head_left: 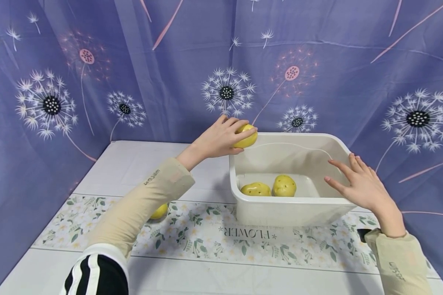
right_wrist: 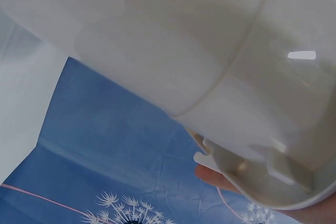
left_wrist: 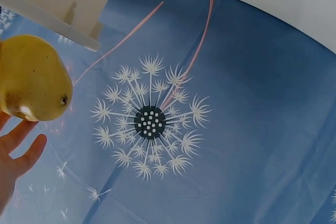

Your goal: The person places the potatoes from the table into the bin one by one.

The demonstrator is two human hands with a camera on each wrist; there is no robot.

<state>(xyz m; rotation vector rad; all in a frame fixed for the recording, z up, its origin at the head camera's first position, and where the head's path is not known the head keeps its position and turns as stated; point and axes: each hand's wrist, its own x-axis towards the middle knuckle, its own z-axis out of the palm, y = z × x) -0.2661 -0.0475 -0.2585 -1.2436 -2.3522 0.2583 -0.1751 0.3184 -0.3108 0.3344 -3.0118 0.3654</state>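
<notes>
My left hand (head_left: 224,137) grips a yellow potato (head_left: 245,136), held up at the far left corner of a white plastic bin (head_left: 299,211). The left wrist view shows that potato (left_wrist: 37,80) close up, with small dark eyes and fingers beneath it. Inside the bin lie two more potatoes, an oblong potato (head_left: 256,189) and a rounder potato (head_left: 284,186), side by side near the front wall. My right hand (head_left: 363,186) rests on the bin's right rim, fingers spread. In the right wrist view, fingers (right_wrist: 218,178) show past the rim.
Another yellow, rounded thing (head_left: 159,211) sits on the table (head_left: 177,270), partly hidden behind my left sleeve. A purple curtain (head_left: 177,82) with dandelion prints hangs behind and beside the table. A printed floral band crosses the tabletop under the bin.
</notes>
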